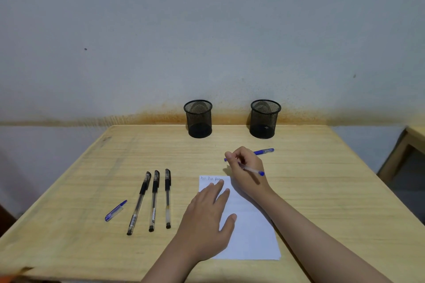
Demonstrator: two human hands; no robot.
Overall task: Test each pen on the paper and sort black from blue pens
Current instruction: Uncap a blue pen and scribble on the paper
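Observation:
A white sheet of paper [250, 232] lies on the wooden table, with small handwriting along its top edge. My left hand [207, 220] presses flat on the sheet. My right hand [247, 167] grips an uncapped blue pen [254, 170] just beyond the paper's top right corner. A capped blue pen [264, 151] lies behind that hand. Three capped black pens [153, 200] lie side by side to the left of the paper. A loose blue cap [115, 211] rests further left. Two black mesh cups, one left [198, 118] and one right [264, 118], stand by the wall.
The table [92, 179] butts against a grey wall with an orange-stained band. Another piece of wooden furniture [411, 145] shows at the right edge. Both mesh cups look empty from here.

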